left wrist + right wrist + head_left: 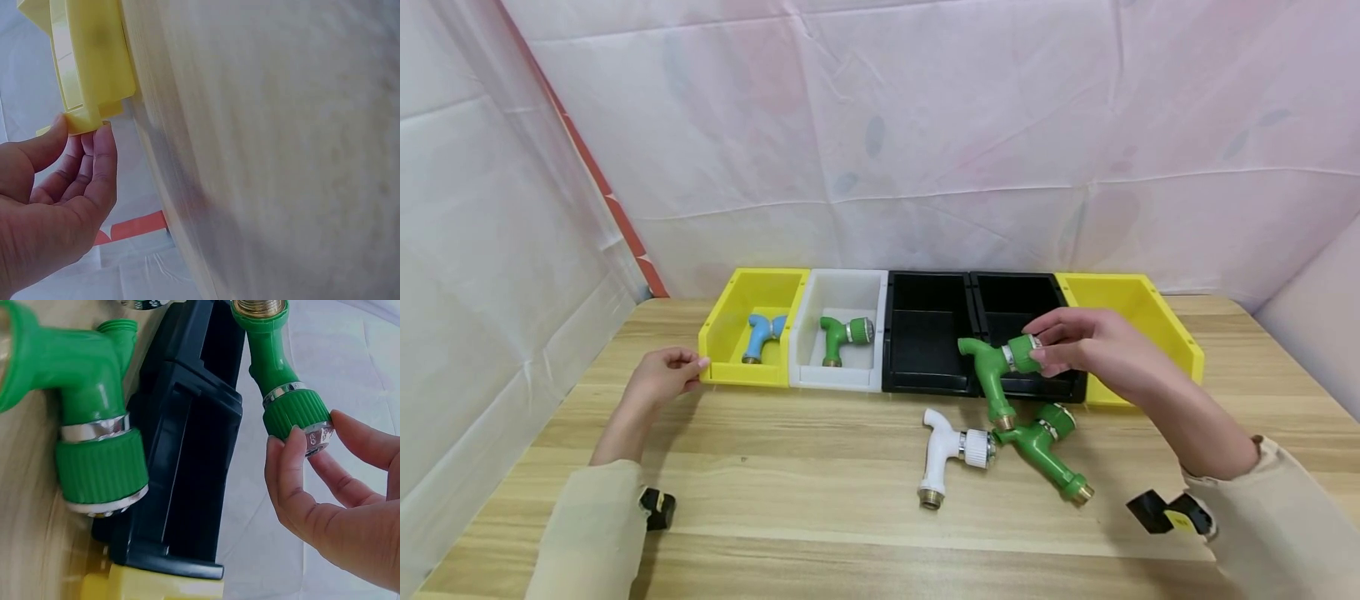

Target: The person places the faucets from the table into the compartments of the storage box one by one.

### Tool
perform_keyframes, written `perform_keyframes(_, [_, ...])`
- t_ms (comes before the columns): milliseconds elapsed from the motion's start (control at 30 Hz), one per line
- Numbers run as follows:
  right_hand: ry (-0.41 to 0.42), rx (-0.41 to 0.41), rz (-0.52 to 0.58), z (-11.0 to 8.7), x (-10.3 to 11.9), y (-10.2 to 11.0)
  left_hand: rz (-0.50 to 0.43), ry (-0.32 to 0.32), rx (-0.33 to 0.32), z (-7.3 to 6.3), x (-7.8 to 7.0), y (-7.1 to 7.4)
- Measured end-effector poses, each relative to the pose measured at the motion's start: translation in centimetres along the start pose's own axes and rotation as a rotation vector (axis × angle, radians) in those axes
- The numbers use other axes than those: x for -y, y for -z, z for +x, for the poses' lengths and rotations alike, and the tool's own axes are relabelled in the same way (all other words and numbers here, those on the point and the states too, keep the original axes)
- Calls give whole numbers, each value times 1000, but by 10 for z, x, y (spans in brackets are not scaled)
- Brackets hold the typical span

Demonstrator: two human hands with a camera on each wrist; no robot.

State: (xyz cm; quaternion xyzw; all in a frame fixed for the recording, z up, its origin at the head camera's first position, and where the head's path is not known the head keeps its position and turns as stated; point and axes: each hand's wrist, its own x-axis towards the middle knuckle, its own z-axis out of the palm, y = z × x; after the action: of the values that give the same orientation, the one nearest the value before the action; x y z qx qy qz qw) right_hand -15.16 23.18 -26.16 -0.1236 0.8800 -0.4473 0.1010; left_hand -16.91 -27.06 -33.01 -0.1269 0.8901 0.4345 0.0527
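Note:
My right hand (1086, 346) pinches a green faucet (992, 375) by its ribbed knob, holding it up in front of the black bins. In the right wrist view, fingertips and thumb close round the knob end of this green faucet (284, 394). My left hand (662, 379) grips the front left corner of the left yellow bin (748, 373); the left wrist view shows thumb and fingers pinching that yellow edge (84, 119). On the table below the held faucet lie a second green faucet (1045, 454) and a white faucet (938, 454).
The left yellow bin contains a blue faucet (762, 335). A white bin (835, 377) beside it holds a green faucet (842, 335). Two black bins (928, 382) and another yellow bin (1150, 308) continue the row rightward, before a pale cloth (925, 125). All stand on a wooden table (775, 492).

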Motion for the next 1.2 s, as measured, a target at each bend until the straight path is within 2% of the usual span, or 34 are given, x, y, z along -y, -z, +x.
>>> perform_keyframes(467, [-43,-20,39,21,14,-5,7,-7,1,0,-2,-1])
perform_keyframes(700, [-46,-39,113,29,19,-8,-35,-27,9,1,0,0])
perform_keyframes(1200, [-90,-83,284,43,24,-13,-26,-35,9,2,1,0])
